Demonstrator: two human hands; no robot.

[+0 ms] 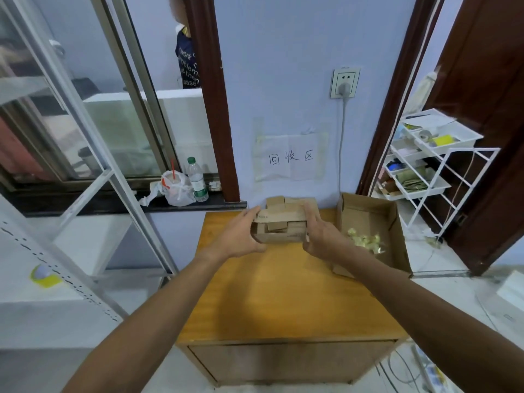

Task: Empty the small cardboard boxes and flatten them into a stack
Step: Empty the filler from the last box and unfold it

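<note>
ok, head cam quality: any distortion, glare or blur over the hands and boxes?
Head view: strong fisheye, the door frame bows; reflections on the glass panel at left; left hand, right hand and small boxes slightly soft but readable; table evenly lit, no glare.

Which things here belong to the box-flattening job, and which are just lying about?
Job: left hand, right hand, cardboard stack they hold, big open box, yellow pieces inside it.
Lying about: water bottle, bagged cup, white rack, wall socket.

Even, cool indoor light; focus slightly soft.
Mild sheen on the wooden table (283,293); straight lines either side of it bow.
</note>
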